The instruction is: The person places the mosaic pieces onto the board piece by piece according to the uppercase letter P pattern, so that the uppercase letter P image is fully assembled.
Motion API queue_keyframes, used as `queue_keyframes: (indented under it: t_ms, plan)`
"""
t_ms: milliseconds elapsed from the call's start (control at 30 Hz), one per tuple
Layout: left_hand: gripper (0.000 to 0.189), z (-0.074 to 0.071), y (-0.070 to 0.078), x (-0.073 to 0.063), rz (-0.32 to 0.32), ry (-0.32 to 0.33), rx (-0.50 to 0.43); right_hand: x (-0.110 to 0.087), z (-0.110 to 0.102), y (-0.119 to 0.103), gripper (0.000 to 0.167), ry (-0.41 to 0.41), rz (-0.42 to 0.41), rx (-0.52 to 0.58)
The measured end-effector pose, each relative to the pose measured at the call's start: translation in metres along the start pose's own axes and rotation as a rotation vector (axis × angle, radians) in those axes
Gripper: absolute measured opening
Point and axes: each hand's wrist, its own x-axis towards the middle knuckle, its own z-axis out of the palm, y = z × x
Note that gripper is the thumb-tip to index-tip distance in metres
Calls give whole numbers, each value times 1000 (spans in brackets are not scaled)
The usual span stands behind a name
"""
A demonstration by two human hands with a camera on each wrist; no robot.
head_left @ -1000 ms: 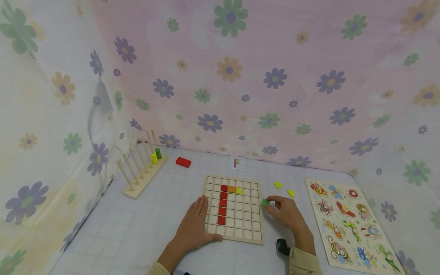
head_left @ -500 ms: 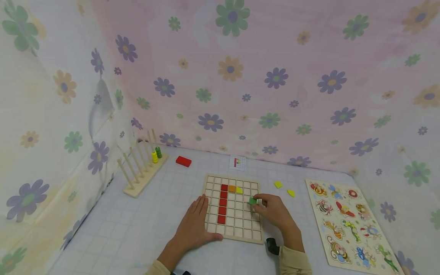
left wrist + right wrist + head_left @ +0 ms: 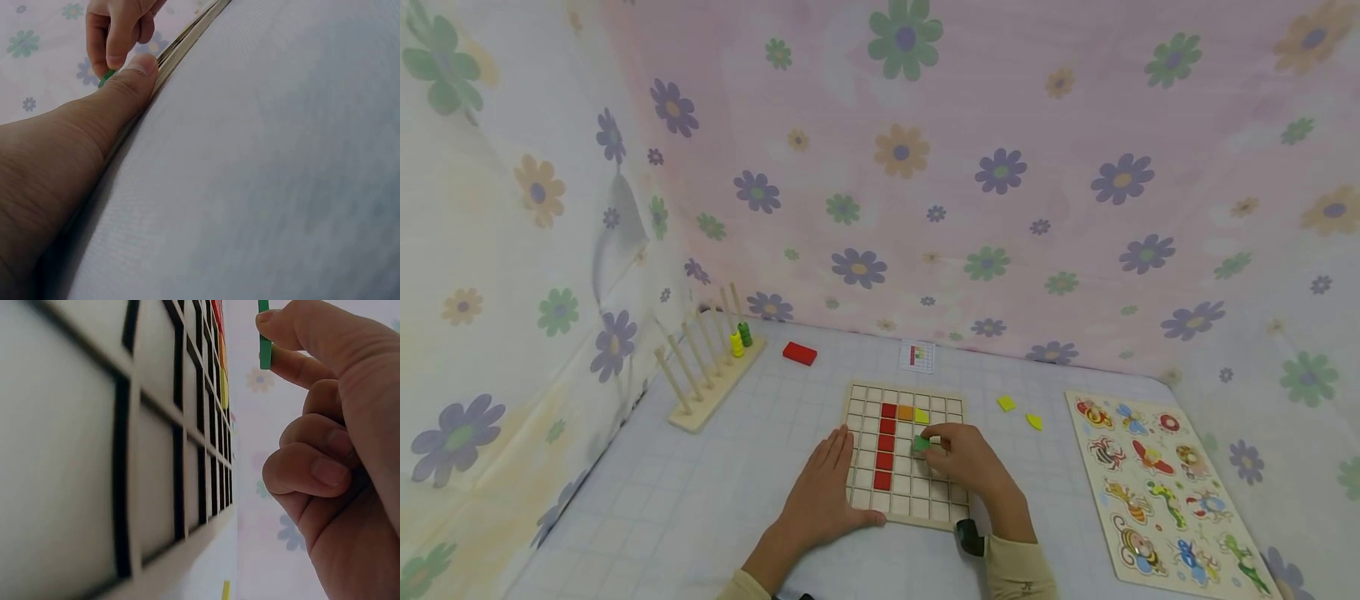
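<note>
A wooden grid board (image 3: pixel 942 507) lies on the table with several red tiles (image 3: pixel 886 443) in one column. An orange tile (image 3: pixel 906 413) and a yellow tile (image 3: pixel 921 416) continue to the right from the top red one. My left hand (image 3: pixel 822 496) rests along the board's left side, its fingers straight and its thumb by the front edge. Between thumb and index finger my right hand (image 3: pixel 973 462) pinches a green tile (image 3: pixel 265 353). In the right wrist view that tile is held apart from the board, above its cells.
Two loose yellow tiles (image 3: pixel 1006 403) lie right of the board. An insect picture puzzle (image 3: pixel 1101 487) is further right. Behind the board are a small pattern card (image 3: pixel 928 357) and a red block (image 3: pixel 800 354). A peg stand (image 3: pixel 709 403) with yellow and green beads stands at left.
The right hand has carried the green tile leftward, from beside the board's right edge to over the cells below the yellow tile. The left hand has stayed in place.
</note>
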Motion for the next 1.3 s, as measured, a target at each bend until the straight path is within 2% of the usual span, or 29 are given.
queue_keyframes:
  t_ms: [133,300,567,1100,1300]
  plan:
    - [141,0,0,0,7,7,3,5,6,-7,18,-19,-51,-29]
    - [141,0,0,0,9,11,-5,7,10,-14,17,-41,-75,-9]
    - [141,0,0,0,12,16,-10,11,16,-12,15,-30,-98,-54]
    - [140,-3,1,-1,5,7,-29,15,20,-11,20,-56,-50,-129]
    - [140,-4,2,-2,7,10,-25,15,20,-13,20,-54,-42,-123]
